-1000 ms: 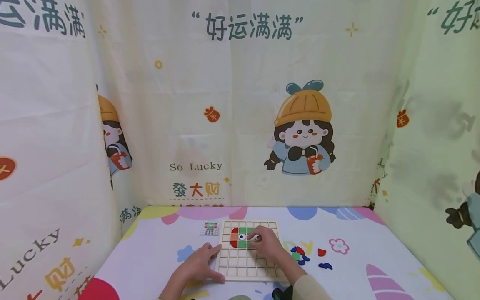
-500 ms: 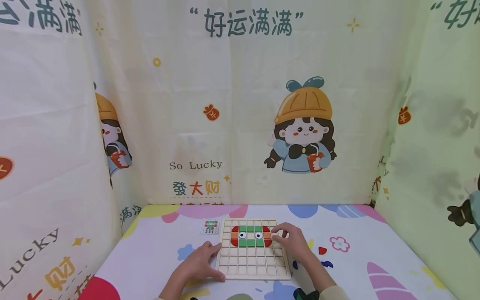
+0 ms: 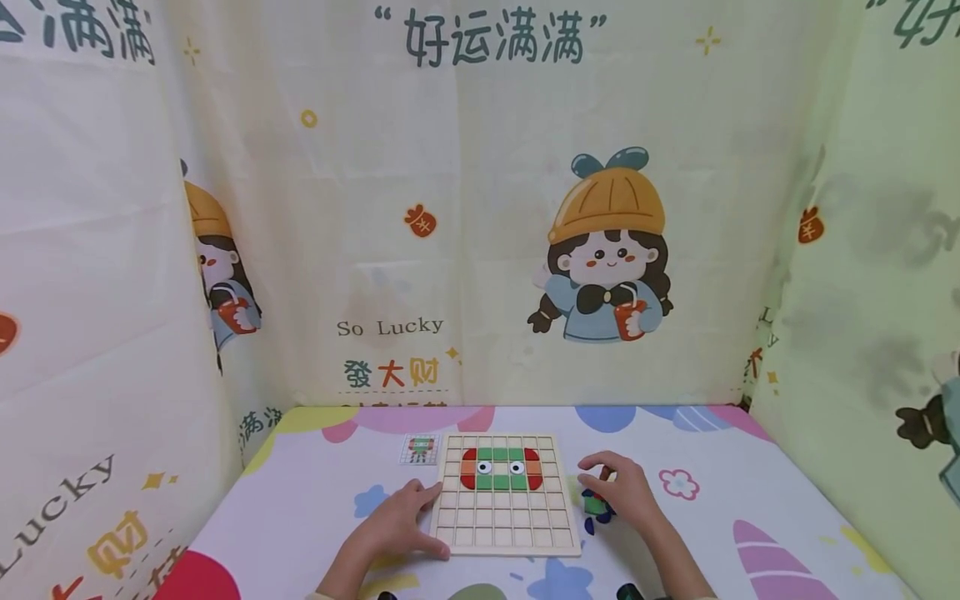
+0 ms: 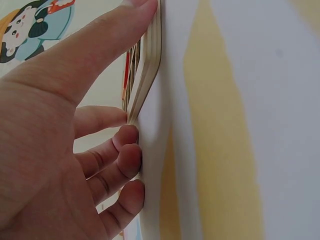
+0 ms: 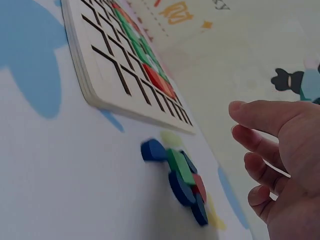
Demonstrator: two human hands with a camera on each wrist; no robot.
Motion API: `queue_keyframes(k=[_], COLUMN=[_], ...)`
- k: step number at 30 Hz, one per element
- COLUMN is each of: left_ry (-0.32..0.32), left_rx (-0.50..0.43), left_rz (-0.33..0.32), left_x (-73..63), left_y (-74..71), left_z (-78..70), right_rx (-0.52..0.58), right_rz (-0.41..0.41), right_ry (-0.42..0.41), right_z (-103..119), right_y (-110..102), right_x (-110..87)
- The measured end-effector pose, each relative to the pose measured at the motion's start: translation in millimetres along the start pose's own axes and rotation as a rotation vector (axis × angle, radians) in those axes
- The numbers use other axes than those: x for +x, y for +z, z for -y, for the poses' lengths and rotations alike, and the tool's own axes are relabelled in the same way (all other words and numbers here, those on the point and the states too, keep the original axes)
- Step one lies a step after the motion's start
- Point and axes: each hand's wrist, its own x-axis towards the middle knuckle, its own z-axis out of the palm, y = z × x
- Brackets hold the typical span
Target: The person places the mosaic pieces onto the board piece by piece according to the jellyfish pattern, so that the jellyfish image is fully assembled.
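A wooden grid board [image 3: 505, 552] lies on the table in front of me. In its upper cells sit green pieces [image 3: 501, 456], two round eye pieces [image 3: 485, 467], and red and orange pieces [image 3: 534, 482] at both ends. My left hand [image 3: 405, 521] touches the board's left edge with thumb and index finger, and its other fingers bend loosely beside the edge. Off the board's right side, my right hand [image 3: 622, 492] hovers by a pile of blue, red and green pieces [image 5: 181, 167]. Its thumb and fingers are apart with nothing between them in the right wrist view.
A small card with a printed figure [image 3: 420, 449] lies by the board's upper left corner. A patterned cloth [image 3: 300, 508] covers the table. Printed curtains [image 3: 487, 250] hang behind and at both sides.
My right hand has moved from over the board's pieces to the right, toward the loose pieces, uncovering the red and orange pieces at the right end. The left hand keeps its place.
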Motion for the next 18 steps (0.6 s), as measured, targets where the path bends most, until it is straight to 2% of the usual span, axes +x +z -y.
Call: queue_keyframes(k=[6, 11, 18], left_ry=[0.007, 0.016, 0.010], left_rx=[0.024, 0.032, 0.014], left_rz=[-0.008, -0.012, -0.001], left_x=[-1.9, -2.4, -0.6], left_y=[-3.4, -5.5, -1.0], left_z=[0.4, -0.9, -0.1], right_rx=[0.003, -0.037, -0.065], right_rz=[-0.010, 0.011, 0.061], right_ry=[0.086, 0.081, 0.086], right_z=[-9, -17, -33], right_y=[-12, -15, -18], right_x=[-3.9, -4.7, -6.8])
